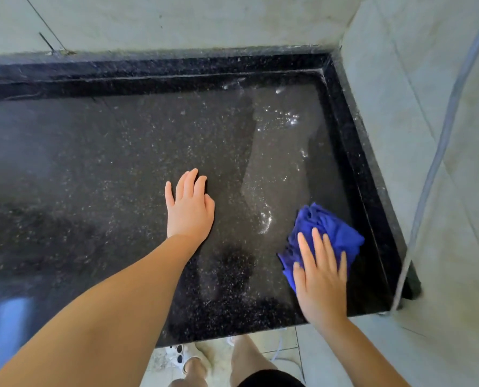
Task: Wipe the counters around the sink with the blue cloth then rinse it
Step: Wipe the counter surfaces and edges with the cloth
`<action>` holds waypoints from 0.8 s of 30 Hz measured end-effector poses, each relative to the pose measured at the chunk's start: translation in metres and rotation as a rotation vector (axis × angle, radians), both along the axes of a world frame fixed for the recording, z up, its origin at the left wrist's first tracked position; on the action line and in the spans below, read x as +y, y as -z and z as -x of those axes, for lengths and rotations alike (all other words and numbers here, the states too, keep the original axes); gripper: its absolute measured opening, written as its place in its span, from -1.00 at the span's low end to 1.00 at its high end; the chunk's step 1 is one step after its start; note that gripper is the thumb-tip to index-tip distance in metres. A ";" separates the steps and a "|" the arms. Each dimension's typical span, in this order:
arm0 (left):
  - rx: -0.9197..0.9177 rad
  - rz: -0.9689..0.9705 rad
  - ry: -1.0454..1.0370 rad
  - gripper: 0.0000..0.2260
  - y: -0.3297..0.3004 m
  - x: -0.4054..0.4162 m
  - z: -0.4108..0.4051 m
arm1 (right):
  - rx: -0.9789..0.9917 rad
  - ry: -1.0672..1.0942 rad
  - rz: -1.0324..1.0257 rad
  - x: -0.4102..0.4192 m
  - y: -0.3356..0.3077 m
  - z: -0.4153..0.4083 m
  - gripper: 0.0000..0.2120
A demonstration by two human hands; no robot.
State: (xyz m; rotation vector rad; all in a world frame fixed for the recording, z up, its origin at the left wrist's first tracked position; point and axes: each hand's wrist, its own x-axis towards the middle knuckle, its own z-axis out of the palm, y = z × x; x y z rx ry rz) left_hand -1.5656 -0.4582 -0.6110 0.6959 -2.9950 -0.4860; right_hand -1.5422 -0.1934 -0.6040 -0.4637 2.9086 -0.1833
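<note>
The bunched blue cloth (327, 233) lies on the black speckled stone counter (121, 163), near its right end and front edge. My right hand (320, 277) presses flat on top of the cloth, fingers spread and pointing away from me. My left hand (189, 206) rests palm down on the bare counter, to the left of the cloth, fingers together and holding nothing. A wet streak (271, 152) with shining drops runs from the cloth toward the back corner. No sink is in view.
A raised black lip (355, 152) borders the counter at the back and right, against pale tiled walls (417, 101). A thin grey cable (439, 152) hangs down the right wall. Below the front edge are my legs and a white sandal (177, 356) on the floor.
</note>
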 end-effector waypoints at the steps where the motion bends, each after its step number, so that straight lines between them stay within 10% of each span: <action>1: -0.009 -0.002 0.000 -0.63 -0.001 0.000 0.000 | -0.025 -0.036 -0.010 -0.002 0.000 -0.019 -0.51; 14: -0.014 -0.008 -0.012 -0.63 -0.002 -0.001 0.001 | -0.146 0.022 -0.009 -0.112 0.004 0.261 -0.51; 24: -0.026 0.004 -0.017 -0.63 -0.002 0.001 0.000 | -0.099 -0.117 -0.022 -0.037 0.003 -0.013 -0.50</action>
